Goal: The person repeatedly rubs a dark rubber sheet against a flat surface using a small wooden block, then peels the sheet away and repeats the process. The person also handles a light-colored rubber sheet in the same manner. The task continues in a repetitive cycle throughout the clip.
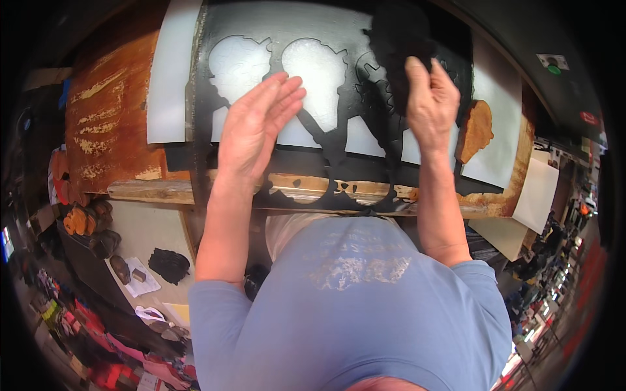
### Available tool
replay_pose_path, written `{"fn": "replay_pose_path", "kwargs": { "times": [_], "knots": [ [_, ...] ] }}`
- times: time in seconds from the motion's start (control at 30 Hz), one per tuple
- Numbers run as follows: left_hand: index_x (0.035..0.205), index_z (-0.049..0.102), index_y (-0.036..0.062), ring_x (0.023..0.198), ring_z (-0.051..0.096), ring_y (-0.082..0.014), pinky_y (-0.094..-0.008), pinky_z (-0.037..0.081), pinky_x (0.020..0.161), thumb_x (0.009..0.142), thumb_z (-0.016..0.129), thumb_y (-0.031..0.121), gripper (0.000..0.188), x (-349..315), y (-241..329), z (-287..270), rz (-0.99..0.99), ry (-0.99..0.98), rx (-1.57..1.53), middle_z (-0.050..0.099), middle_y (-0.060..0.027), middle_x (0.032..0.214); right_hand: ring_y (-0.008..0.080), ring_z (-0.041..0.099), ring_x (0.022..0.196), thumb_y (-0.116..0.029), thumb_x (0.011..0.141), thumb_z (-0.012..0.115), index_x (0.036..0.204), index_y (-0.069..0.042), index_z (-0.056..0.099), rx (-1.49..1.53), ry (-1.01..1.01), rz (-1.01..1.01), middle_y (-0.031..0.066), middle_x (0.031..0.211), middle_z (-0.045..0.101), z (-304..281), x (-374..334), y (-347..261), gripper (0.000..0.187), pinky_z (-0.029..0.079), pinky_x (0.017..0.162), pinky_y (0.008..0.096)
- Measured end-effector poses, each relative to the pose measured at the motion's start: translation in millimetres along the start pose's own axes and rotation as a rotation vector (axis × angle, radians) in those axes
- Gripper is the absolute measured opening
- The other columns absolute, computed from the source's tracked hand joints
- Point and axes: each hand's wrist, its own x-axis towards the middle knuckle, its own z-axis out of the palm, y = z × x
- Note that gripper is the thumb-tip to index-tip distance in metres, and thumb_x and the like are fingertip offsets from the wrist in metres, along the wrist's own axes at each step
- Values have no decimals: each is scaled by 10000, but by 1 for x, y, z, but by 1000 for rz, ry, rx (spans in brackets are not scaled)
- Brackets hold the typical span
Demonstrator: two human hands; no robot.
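A black sheet (306, 156) with shaped cut-outs lies across a white board (316, 72) and hangs over its near edge. My left hand (261, 120) is above the left part of the sheet, fingers stretched and holding nothing. My right hand (432, 104) pinches the lower end of a dark cut piece (399, 49), blurred and raised over the sheet's right part. Whether it is one layer or a stack, I cannot tell. To the right of this hand, an orange-brown flat shape (476, 130) with a wavy outline rests on the board's right side.
A worn brown board (111, 98) stands at the left, with a wooden rail (151, 191) along the near edge. On a lower surface at left lie orange pieces (79, 220) and a crumpled black item (169, 265). A green button (553, 68) is on the dark machine at right.
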Motion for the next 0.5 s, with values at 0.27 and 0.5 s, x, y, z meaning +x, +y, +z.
{"fn": "replay_pose_path", "kwargs": {
  "times": [0.27, 0.5],
  "knots": [
    [1502, 483, -131, 1336, 624, -307, -424, 496, 1169, 1100, 633, 269, 587, 10, -21, 43, -112, -31, 28, 610, -266, 1457, 403, 735, 955, 0, 926, 648, 1217, 86, 706, -712, -68, -335, 257, 1086, 746, -33, -17, 20, 309, 601, 876, 466],
    [1451, 558, -101, 1131, 639, -145, -321, 512, 1054, 1067, 695, 307, 576, 35, -28, 62, -50, -21, 348, 687, -129, 1304, 420, 617, 1087, 21, 833, 688, 1307, 101, 646, -788, -113, -430, 256, 1245, 655, -14, -35, 37, 483, 542, 987, 463]
  ]
}}
